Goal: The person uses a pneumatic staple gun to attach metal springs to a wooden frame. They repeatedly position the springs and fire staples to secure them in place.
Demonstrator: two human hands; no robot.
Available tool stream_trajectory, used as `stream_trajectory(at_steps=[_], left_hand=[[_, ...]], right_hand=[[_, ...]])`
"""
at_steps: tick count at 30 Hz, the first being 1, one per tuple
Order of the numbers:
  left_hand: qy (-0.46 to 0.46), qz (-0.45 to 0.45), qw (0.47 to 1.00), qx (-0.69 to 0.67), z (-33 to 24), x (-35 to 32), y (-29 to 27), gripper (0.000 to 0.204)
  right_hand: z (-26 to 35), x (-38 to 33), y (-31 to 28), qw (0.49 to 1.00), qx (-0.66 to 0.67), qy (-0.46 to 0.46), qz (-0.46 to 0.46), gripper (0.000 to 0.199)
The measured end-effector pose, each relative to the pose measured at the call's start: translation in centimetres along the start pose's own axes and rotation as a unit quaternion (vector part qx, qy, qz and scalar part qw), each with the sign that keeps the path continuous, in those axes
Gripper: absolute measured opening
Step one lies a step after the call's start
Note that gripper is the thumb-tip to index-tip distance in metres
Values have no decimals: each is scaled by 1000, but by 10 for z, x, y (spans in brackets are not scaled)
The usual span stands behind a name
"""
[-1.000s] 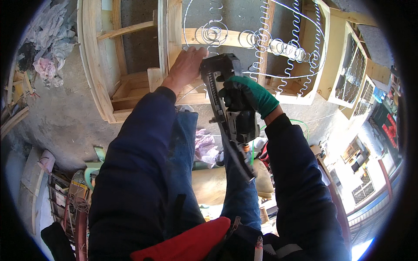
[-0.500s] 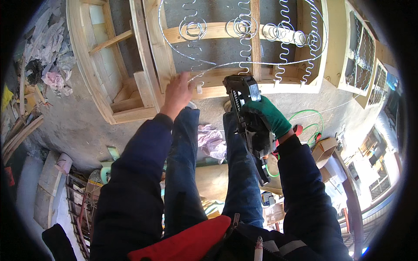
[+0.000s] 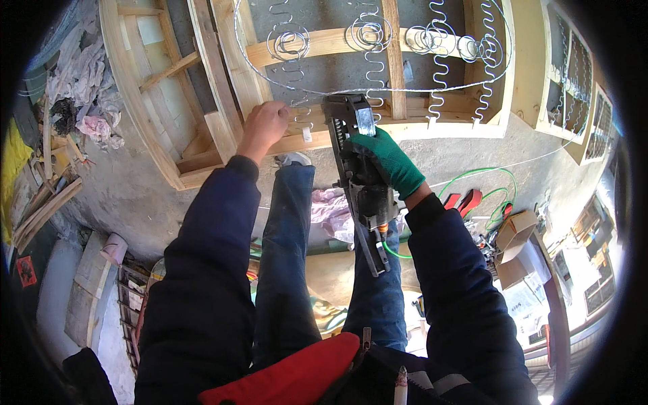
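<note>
head: left hand, nail gun apart at frame edge

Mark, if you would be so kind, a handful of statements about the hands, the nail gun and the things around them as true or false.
1. The right hand, in a green glove, holds a nail gun. True.
2. The left hand touches the nail gun. False: the left hand is apart from it, to its left.
3. The wooden frame carries zigzag springs. True.
4. The nail gun is bright yellow. False: it is mostly black.
5. The left hand is bare. True.
6. The hose is blue. False: the hose is green.
</note>
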State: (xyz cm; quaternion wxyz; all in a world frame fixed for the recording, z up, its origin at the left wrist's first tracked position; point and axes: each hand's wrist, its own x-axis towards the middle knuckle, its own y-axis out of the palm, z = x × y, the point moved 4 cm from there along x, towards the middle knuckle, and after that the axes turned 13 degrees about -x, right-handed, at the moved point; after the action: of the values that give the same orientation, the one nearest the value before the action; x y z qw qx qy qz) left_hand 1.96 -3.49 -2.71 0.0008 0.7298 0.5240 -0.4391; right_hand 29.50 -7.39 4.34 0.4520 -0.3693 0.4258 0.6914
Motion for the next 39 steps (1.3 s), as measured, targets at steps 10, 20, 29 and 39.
stream_trajectory(at_steps=[10,20,29,39], left_hand=[[-56,109,988,97,-9,31,-18,29],[-85,100,988,82,-10,27,-18,30],[-63,87,990,93,-19,39,-28,29],[-57,84,989,112,-16,43,-28,32]], right_hand=[[14,4,29,996,82,33,-18,28],[26,13,35,998,52,4,-43,27],[24,10,38,998,32,-12,-48,28],[5,1,47,997,68,34,-28,28]])
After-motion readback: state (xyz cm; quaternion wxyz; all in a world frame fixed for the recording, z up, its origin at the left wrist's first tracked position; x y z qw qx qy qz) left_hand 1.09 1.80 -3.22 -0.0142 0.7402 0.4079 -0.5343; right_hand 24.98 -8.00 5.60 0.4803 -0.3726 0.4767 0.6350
